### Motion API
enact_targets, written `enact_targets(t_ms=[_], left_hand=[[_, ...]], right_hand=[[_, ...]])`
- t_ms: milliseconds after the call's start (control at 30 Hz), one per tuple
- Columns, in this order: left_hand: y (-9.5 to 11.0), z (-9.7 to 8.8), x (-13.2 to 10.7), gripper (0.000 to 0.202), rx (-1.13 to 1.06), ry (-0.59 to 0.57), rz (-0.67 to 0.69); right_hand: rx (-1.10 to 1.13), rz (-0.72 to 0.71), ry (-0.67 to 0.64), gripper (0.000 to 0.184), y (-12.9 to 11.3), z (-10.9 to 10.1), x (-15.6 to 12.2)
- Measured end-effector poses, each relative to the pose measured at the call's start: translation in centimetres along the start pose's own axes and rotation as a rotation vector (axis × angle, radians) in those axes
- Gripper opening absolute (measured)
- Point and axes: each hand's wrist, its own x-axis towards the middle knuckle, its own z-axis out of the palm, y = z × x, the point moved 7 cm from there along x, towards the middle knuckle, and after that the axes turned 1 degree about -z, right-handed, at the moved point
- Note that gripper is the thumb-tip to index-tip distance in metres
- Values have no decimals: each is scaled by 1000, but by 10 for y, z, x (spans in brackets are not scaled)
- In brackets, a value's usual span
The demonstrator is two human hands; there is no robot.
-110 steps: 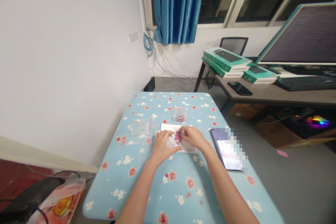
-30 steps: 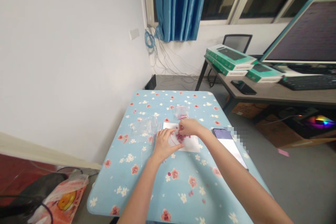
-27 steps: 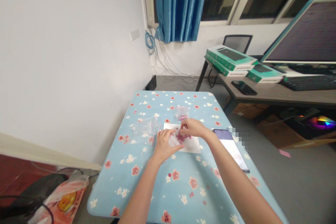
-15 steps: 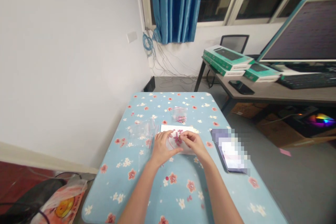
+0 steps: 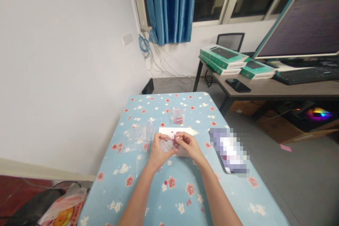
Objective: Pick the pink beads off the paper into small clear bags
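Arched low over the white sheet (image 5: 182, 130), my left hand (image 5: 158, 152) shows in the head view with its thumb spread well apart from its fingers, the red string (image 5: 166, 144) in the gap between them. My right hand (image 5: 191, 145) comes in from the other side, thumb and forefinger drawn narrow at the small pink beads (image 5: 174, 142); I cannot tell whether a bead is pinched there. Those beads lie loosely grouped on the sheet, between my two hands and partly hidden by my right fingers.

Just beyond the sheet sits a clear bag of beads (image 5: 178, 118). Crumpled clear plastic (image 5: 137, 133) lies to the left of my left hand, and a phone (image 5: 229, 152), its screen blurred into blocks, lies to the right. All of this rests on the flowered blue table (image 5: 148, 192). Past it, green boxes (image 5: 222, 57) and a black phone (image 5: 237, 85) rest on the desk (image 5: 261, 87).
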Motion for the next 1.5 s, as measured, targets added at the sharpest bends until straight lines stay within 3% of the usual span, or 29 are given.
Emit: enact_targets(t_ms=[100,200,333,467,633,767,967,1167,1333,1500], left_hand=[[4,-7,4,52,-316,-12,-62],[1,-9,3,57,-614,-31,-239],[1,6,-3,56,-875,-162,-443],[-5,20,-7,56,-854,-226,-563],[-20,28,-12,58,-696,-190,-663],[-31,22,-12,56,-547,-78,-611],[-31,5,-2,45,-187,24,-341],[-26,-1,-3,42,-121,107,-234],[-22,1,-3,38,-100,74,-217],[-22,4,0,30,-211,-50,-232]], right_hand=[[25,-12,31,24,-6,-4,-2],[48,-22,-10,26,-8,3,-5],[-50,-20,-64,27,-6,15,-9],[-162,-16,-41,26,-6,12,-10],[-262,-45,-48,25,-8,5,-9],[-310,-31,-90,25,-7,4,-10],[-264,39,-198,29,-7,1,-13],[-197,74,-277,35,-5,5,-17],[-165,59,-242,36,-11,4,-16],[-154,48,-163,35,-15,-5,-14]])
